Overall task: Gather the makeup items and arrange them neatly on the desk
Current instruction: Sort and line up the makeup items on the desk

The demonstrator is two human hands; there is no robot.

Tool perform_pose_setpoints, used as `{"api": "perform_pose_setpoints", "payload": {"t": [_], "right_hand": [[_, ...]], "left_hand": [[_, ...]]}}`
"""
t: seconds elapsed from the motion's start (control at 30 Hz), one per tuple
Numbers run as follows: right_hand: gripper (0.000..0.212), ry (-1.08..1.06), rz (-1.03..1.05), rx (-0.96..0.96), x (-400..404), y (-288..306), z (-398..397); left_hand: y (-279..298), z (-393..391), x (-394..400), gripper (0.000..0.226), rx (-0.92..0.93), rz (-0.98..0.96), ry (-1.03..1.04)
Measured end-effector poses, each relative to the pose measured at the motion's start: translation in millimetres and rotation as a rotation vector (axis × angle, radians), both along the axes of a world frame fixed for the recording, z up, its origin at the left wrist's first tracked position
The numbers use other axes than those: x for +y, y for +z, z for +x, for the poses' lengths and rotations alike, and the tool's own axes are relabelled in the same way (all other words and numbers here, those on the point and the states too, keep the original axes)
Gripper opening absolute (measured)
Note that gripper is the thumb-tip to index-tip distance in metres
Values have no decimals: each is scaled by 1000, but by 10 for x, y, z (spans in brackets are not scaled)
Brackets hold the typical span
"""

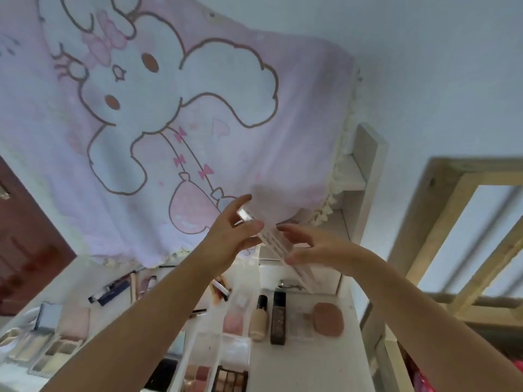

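**Clear case held aloft between both hands, long axis slanting down to the right**

Raised above the desk, in front of the pink cartoon cloth: a long clear makeup case, blurred by motion. Upper end far and left, lower end near and right. Pinched at the upper end by the left hand, thumb and fingers curled round it. Right hand at the lower half, fingers spread and bent against its side; full grip hard to tell. Both hands about equally close. Below, already laid out: foundation bottle, dark tube, eyeshadow palette. Probably next: lowering the case, kept parallel to those rows.
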State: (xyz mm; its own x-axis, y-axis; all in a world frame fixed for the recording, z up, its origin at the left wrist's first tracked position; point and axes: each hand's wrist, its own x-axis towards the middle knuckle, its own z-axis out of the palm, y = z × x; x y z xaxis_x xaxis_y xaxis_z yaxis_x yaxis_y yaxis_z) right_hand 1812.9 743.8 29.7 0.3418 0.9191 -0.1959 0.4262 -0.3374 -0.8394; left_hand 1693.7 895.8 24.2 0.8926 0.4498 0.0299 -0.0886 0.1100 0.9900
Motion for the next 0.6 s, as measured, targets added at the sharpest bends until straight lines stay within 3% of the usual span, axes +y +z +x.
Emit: {"api": "perform_pose_setpoints", "payload": {"t": [0.1,0.3,0.4,0.6], "right_hand": [[93,17,65,-23,120,232,46],[73,99,155,-118,310,821,93],[69,117,191,-174,380,1047,85],[65,126,217,-225,519,1159,81]], "left_hand": [[270,34,38,52,-34,18,50],[702,41,192,64,-209,-13,-1],[822,34,276,50,-281,-2,-16],[855,38,369,61,-357,-52,53]]}}
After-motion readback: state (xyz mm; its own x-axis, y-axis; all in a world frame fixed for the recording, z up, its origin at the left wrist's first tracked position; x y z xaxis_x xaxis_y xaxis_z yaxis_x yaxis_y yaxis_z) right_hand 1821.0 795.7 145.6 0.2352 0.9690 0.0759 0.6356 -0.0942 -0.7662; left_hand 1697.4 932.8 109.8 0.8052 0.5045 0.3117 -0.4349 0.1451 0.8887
